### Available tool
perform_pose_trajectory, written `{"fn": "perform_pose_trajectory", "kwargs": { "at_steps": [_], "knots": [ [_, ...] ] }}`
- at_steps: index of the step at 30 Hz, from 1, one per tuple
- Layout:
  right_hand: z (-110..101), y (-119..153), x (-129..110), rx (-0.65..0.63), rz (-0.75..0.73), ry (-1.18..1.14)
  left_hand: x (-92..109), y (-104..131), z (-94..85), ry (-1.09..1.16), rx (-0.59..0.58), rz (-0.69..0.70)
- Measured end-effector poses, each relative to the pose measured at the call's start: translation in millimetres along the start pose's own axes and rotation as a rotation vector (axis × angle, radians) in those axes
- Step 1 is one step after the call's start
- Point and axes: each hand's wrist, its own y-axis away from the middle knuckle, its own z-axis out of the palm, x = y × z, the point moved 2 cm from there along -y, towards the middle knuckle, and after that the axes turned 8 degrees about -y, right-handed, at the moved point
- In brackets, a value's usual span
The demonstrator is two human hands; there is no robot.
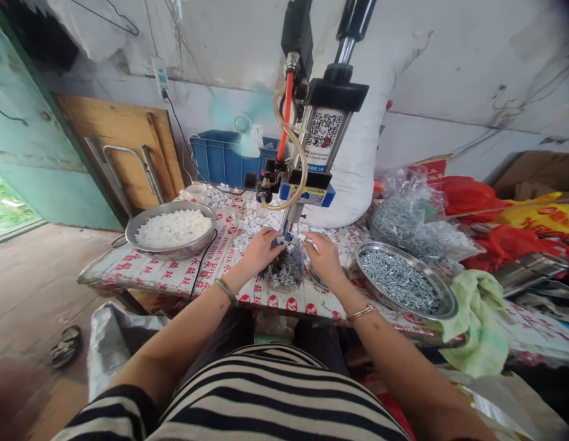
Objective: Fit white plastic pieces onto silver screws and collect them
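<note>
A pneumatic press [321,138] stands upright at the middle of the table. At its lower tip, my left hand [262,248] comes in from the left with thumb and index finger pinched at a small white piece [284,241]. Across from it, my right hand [321,257] has its fingers closed around another small white piece [305,237]. Both hands are close together, beside the press tip. Just below them lies a heap of small metal parts [284,274]. Many white plastic pieces [261,214] are scattered behind the hands.
A metal bowl of white pieces [174,228] sits at the left, a metal bowl of screws [399,282] at the right. Behind are a blue crate [217,160] and a spinning fan [242,124]. A green cloth [479,318] hangs over the right edge beside bags [403,214].
</note>
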Motion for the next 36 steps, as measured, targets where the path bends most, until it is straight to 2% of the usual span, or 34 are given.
{"fn": "perform_pose_trajectory", "kwargs": {
  "at_steps": [3,5,8,11,13,17,19,24,33,36],
  "knots": [
    [-1,4,0,0.013,0.031,-0.040,-8,-14,6.3,-0.016,-0.133,0.166],
    [-2,16,1,0.000,0.065,-0.066,-11,-15,9.3,-0.011,-0.133,0.195],
    [-2,35,7,0.006,0.151,-0.089,-10,-7,15.5,-0.021,-0.037,0.157],
    [-2,42,12,0.017,0.191,-0.094,-4,2,22.6,-0.099,0.010,0.045],
    [-1,37,11,0.003,0.166,-0.077,0,4,24.7,-0.177,-0.017,0.004],
    [4,13,3,-0.055,0.090,0.007,3,2,23.1,-0.253,-0.081,0.053],
    [9,-1,-2,-0.098,0.074,0.063,3,1,22.5,-0.192,-0.044,0.030],
    [26,-18,-8,-0.213,0.077,0.246,2,3,25.9,0.037,0.134,-0.155],
    [34,-19,-6,-0.254,0.083,0.367,1,-3,25.4,0.264,0.114,-0.270],
    [36,-18,-6,-0.234,0.011,0.420,-1,-3,27.5,0.293,0.104,-0.286]
  ]
}}
